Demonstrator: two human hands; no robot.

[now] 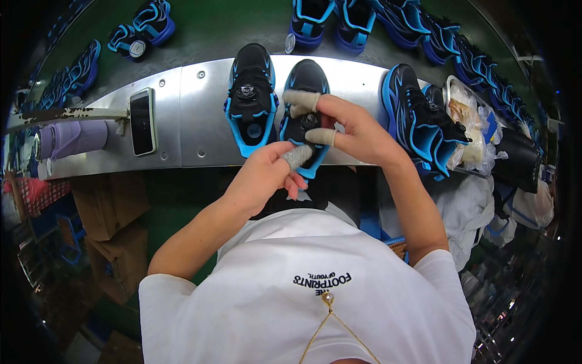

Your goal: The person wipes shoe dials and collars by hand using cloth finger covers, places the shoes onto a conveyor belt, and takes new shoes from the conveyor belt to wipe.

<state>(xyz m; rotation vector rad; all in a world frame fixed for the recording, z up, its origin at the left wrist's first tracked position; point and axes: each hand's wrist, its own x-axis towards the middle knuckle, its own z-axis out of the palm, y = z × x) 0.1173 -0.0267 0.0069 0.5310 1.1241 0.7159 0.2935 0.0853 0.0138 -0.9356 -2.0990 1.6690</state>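
The metal table (200, 130) carried a purple bottle (82, 138) and a phone (142, 124) at the left. A shoe (252, 59) stood near the middle, two more (402, 103) further right, beside a tray (451, 90) of plastic bags (484, 151). The green surface (230, 27) beyond bore other shoes (357, 27).

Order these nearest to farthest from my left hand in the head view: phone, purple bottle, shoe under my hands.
1. Shoe: directly at your left hand, partly covered by it.
2. Phone: off to the left, on the metal surface.
3. Purple bottle: farther left, beyond the phone.
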